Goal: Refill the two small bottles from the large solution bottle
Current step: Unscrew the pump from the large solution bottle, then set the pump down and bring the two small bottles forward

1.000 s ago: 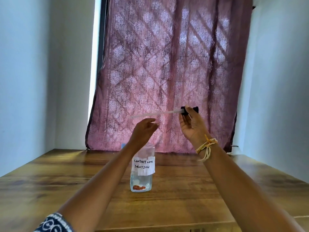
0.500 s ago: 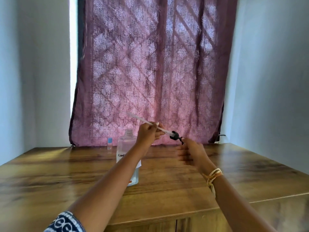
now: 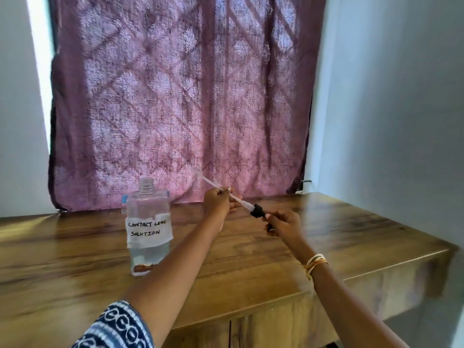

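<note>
Bottle (image 3: 148,227) (uncapped) left of hands, on table (image 3: 326,247).

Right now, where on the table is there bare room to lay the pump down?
Bare wood lies right of the right hand, out to the table edge, and along the front, left of the large bottle. It is crowded behind that bottle, where a small bottle stands.

A home room: a patterned mauve curtain (image 3: 180,101) over a window, plain walls (image 3: 391,96), a wooden table (image 3: 326,237).

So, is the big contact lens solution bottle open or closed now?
Open. The solution bottle shows a bare threaded neck, no cap. Its black pump cap with tube is held off the bottle.
</note>
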### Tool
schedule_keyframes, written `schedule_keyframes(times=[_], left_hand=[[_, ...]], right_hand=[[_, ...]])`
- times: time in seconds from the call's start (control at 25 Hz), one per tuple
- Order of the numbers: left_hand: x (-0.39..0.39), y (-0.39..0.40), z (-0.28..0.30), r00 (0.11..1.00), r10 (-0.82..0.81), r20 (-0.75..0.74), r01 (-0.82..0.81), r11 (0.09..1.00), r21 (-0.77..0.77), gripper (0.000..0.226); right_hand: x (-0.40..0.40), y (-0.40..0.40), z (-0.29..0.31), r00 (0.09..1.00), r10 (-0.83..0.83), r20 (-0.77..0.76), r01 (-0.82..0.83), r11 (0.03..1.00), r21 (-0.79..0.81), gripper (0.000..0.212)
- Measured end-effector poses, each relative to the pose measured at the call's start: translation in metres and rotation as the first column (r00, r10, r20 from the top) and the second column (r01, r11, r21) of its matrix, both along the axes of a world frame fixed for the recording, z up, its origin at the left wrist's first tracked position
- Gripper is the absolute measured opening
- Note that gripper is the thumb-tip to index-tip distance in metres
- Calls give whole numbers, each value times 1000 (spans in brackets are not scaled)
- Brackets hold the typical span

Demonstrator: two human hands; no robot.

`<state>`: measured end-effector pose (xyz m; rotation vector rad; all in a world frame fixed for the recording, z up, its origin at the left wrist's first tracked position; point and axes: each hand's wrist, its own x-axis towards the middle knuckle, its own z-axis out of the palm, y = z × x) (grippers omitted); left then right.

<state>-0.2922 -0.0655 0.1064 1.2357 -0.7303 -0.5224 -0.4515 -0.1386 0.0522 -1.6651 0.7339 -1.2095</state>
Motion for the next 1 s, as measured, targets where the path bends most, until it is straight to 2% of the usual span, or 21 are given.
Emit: schedule_keyframes(times=[0.08,0.16,0.28,0.36,0.44,0.56,0.64,0.72,0.88,1.0], left_hand=[[-7,-10,-11,996,-52,-78,52,999,0,21],[-15,-25,-28,989,-132,-62,136,988,77,26],[-26,-43,-63,948,-266,174,212,938,274,42],[-30,-46,-84,834,-386,395,220,889,402,54],[-31,-47,-98,693,-431,579,158,874,460,58],[-30,-47,-105,542,-460,703,94,865,493,60],[-31,-46,-105,485,-469,738,73,863,501,61],[-32,-46,-105,462,-462,757,63,868,492,57],[-33,-43,-105,418,-458,785,49,874,484,45],[-35,-35,-101,441,-421,793,79,898,432,30]], right_hand=[[-3,-9,-7,997,-56,51,57,998,-3,9],[-8,-21,-17,987,-139,86,137,990,26,12],[-18,-45,-38,928,-374,-8,373,925,73,14],[-26,-55,-47,857,-506,-102,514,853,88,8],[-29,-52,-45,809,-570,-148,584,807,86,11],[-29,-41,-39,780,-579,-238,601,799,27,13],[-30,-34,-37,789,-546,-281,567,824,-7,14],[-30,-30,-35,799,-516,-309,540,841,-7,14],[-28,-25,-33,734,-520,-437,550,832,-66,19],[-28,-21,-30,734,-525,-430,551,831,-74,20]])
